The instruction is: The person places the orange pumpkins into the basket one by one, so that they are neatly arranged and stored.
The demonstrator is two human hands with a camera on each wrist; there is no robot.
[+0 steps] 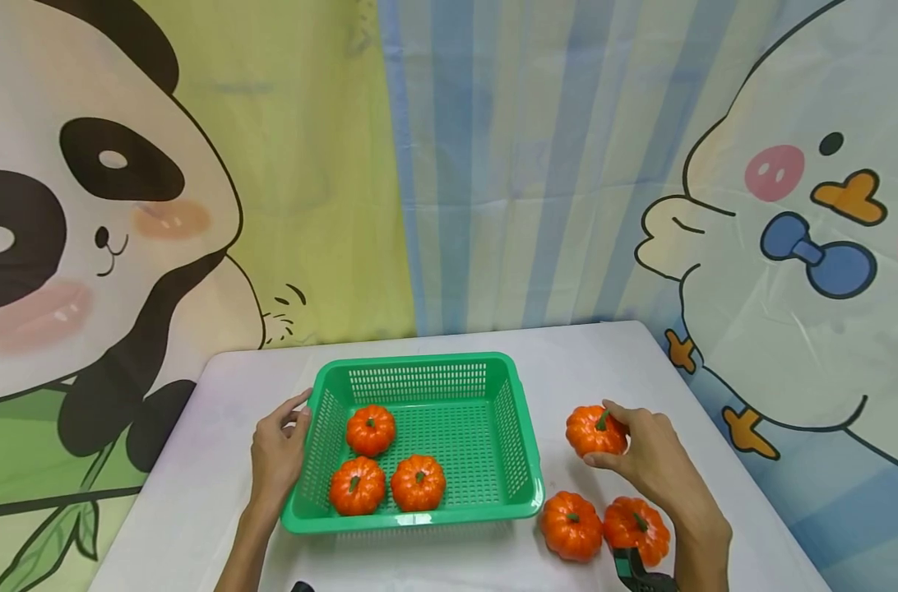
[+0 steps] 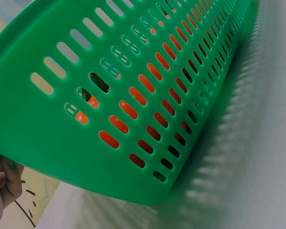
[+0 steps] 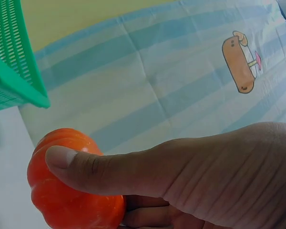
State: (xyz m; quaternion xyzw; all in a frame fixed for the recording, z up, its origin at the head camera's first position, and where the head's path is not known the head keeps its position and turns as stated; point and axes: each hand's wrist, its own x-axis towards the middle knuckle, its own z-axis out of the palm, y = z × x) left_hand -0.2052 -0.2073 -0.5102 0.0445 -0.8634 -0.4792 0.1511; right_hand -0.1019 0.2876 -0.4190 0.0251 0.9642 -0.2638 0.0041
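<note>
A small orange pumpkin [image 1: 595, 431] is grasped by the right hand [image 1: 645, 459], with the thumb laid across its side and the fingers curled round the far side; in the right wrist view the thumb [image 3: 100, 167] is seen pressed flat on the ribbed orange skin [image 3: 71, 205]. Whether this pumpkin rests on the white table [image 1: 219, 493] or is raised just above it cannot be told.

The left wall of a green slotted basket [image 1: 486, 510] is gripped by the left hand [image 1: 277, 454], the fingers hooked at the rim. In the left wrist view the basket wall [image 2: 47, 129] fills the frame, and only fingertips [image 2: 5, 183] are seen at its lower edge.

Three pumpkins [image 1: 371, 430] [image 1: 357, 485] [image 1: 418, 483] are noted inside the basket, between the two hands and nearer the left. Two further pumpkins [image 1: 571, 525] [image 1: 636, 530] lie on the table just below the right hand, touching or nearly touching each other, beside the basket's near right corner.

A printed cartoon backdrop [image 1: 449, 164] is hung beyond both hands.
</note>
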